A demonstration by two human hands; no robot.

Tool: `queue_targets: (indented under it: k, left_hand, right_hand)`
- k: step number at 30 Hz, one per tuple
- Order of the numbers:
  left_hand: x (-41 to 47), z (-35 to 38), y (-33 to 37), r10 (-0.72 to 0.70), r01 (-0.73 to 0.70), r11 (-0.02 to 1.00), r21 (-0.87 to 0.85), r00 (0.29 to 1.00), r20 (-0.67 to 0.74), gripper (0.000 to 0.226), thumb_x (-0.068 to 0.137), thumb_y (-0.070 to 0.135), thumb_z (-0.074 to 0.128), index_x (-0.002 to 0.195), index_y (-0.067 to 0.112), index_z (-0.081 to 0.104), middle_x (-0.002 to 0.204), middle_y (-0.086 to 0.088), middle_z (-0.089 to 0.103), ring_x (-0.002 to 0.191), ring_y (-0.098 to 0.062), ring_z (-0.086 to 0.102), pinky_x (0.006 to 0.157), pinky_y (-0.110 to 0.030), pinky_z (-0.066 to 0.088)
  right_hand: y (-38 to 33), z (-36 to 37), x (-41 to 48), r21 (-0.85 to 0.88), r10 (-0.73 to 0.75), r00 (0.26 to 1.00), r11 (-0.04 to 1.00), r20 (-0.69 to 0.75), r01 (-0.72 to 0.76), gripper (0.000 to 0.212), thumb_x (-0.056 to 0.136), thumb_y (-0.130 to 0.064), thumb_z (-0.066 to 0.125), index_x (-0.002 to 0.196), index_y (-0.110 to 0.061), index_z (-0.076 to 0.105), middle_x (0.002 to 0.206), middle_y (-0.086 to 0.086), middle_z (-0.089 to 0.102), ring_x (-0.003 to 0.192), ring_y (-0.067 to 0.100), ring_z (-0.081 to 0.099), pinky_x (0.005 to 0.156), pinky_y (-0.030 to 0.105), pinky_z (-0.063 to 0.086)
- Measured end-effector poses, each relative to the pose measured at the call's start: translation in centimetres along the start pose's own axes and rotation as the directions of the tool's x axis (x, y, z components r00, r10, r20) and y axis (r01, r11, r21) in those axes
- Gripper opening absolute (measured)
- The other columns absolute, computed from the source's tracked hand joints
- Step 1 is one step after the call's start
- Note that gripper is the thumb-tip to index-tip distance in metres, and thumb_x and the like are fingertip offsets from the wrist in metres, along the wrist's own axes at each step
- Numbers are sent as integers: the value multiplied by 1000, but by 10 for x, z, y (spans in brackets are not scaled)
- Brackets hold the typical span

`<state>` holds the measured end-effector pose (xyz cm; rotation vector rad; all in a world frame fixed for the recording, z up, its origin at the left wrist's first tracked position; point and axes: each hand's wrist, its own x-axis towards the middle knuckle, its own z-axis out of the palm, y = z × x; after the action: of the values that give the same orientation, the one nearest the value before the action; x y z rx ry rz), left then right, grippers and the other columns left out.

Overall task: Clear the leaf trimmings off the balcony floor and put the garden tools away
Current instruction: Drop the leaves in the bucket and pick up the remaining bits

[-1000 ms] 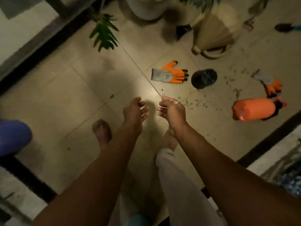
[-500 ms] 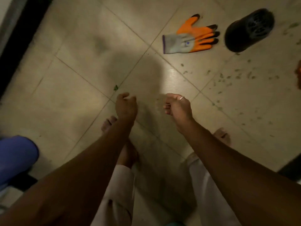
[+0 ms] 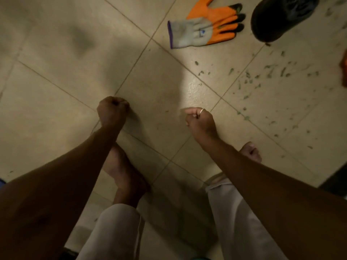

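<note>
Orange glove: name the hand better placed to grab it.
Right, likely. The right hand sits nearer the orange glove, which lies ahead on its side; the left hand would have to cross over.

Glove (image 3: 204, 29) on the balcony floor (image 3: 56, 53) ahead of both hands, pot (image 3: 277, 17) just to its right, leaf trimmings (image 3: 268, 76) scattered right of the right hand (image 3: 200, 121), left hand (image 3: 112, 113) apart to its left

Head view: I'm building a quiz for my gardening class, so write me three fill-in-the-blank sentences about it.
1. The glove has a grey cuff and ____ fingers with black tips.
2. The ring is on the right hand, not the ____ one.
3. The leaf trimmings scattered over the floor tiles are ____.
Missing words: orange; left; green.
</note>
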<state>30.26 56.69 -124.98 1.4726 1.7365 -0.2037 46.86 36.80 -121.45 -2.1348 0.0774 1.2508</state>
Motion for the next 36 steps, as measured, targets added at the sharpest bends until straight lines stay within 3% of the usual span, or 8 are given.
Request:
queue_targets:
  k: [6,10,18,23,26,30,32,36]
  left_hand:
    - [-57,51,43,-24,151,937,-314,927,374,19,96,-5,64,115,-6,65,86,-11,67,71,-20,65,64,-24,61]
    - [-65,86,61,-7,148,947,-285,897,443,19,100,0,59,118,1,65,88,-7,69,68,-13,61,56,-23,53]
    - [-70,135,91,70,5,987,-163,891,448,45,107,49,43,103,13,69,79,-1,61,66,-13,55,58,-29,44]
    - [-54,134,74,153,-239,966,101,840,521,46,102,50,55,85,9,68,72,-5,60,62,-12,55,57,-25,42]
    - [-47,129,68,32,-113,990,90,775,631,44,98,56,58,82,16,67,70,-1,57,55,-8,51,48,-21,40]
    - [-53,139,72,-35,174,964,-202,832,553,51,100,64,47,85,18,65,66,2,53,56,-13,47,50,-25,39]
    - [-56,148,75,-34,308,869,-388,819,573,51,101,64,43,83,20,60,59,6,46,50,-10,37,47,-24,32]
    - [-61,162,90,19,405,734,-545,791,612,54,104,64,33,79,22,53,58,9,36,50,-8,28,44,-23,26]
  right_hand:
    - [-4,-36,11,-43,-86,992,996,-90,83,18,88,-17,66,104,-22,72,95,-5,70,84,9,65,71,18,49]
    - [-9,-54,41,-255,-281,953,935,-115,245,31,88,-14,65,117,-26,68,124,-6,52,113,10,57,95,26,53]
    - [-54,-56,107,-612,-560,777,516,288,599,50,105,-32,45,154,-29,36,158,-2,33,142,15,36,105,23,28]
    - [-58,-43,137,-671,-672,658,318,339,670,42,106,-36,40,145,-21,47,141,4,45,115,21,54,85,29,35]
    - [-42,-40,137,-731,-676,637,211,371,649,26,101,-7,40,118,0,58,121,19,53,107,35,53,77,36,37]
    - [-23,-50,133,-715,-707,544,77,452,695,14,79,13,57,82,2,64,91,20,60,87,39,61,57,33,38]
    - [-15,-56,141,-670,-732,541,158,413,725,16,82,9,58,85,-1,70,91,16,65,86,35,64,61,33,45]
    - [-15,-79,133,-316,-590,798,740,117,594,16,88,-12,67,101,-18,74,92,-3,72,83,6,66,76,24,56]
